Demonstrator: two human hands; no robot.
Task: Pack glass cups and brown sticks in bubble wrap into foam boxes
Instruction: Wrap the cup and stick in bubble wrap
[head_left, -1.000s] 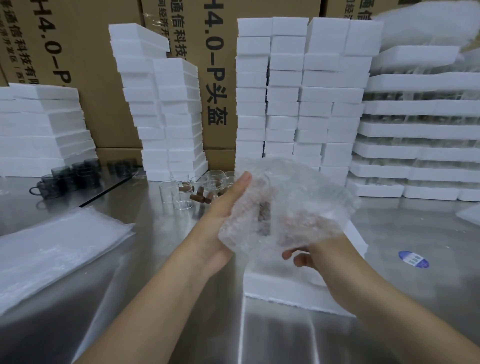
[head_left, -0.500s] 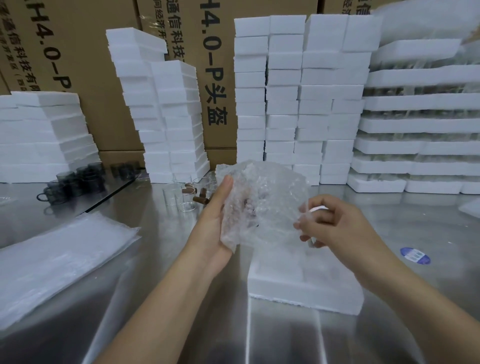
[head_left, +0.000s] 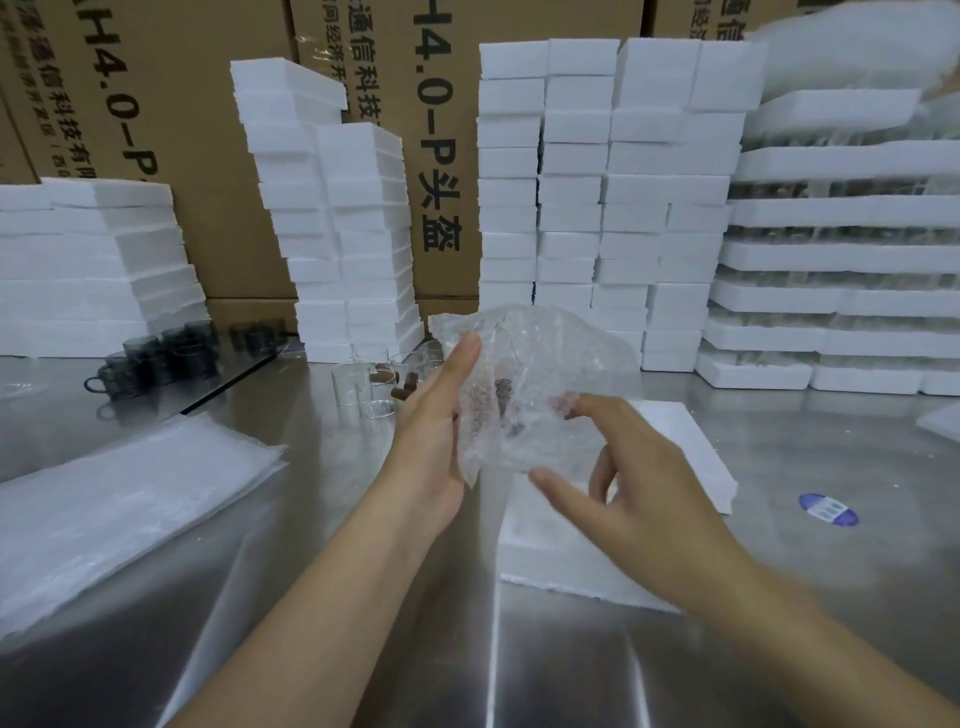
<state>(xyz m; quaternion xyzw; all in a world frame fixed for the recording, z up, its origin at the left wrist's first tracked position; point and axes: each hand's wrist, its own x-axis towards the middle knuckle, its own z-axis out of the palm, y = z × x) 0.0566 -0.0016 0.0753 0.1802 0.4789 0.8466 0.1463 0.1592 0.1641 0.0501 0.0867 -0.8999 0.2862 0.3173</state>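
Two hands are closing the bubble-wrap bundle (head_left: 540, 364) above the foam box (head_left: 698, 460) on the worktop (head_left: 831, 571): the left hand (head_left: 431, 431) is pressing flat-fingered, while the right hand (head_left: 639, 499) is keeping its grip wide, one fingertip touching. Folding loose flaps snugly would be helping it fit.

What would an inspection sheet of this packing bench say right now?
Surface: shiny metal table.
Job's things: bubble-wrap bundle with brown sticks inside, held above a foam box; clear glass cups, loose brown sticks and a bubble-wrap stack on the table.
Clutter: dark cups; blue sticker.
Hands: left hand, fingers straight against the bundle, thumb hidden; right hand spread, index fingertip touching the wrap.
Cables: nothing seen.
Surroundings: foam box stacks, cardboard cartons behind.
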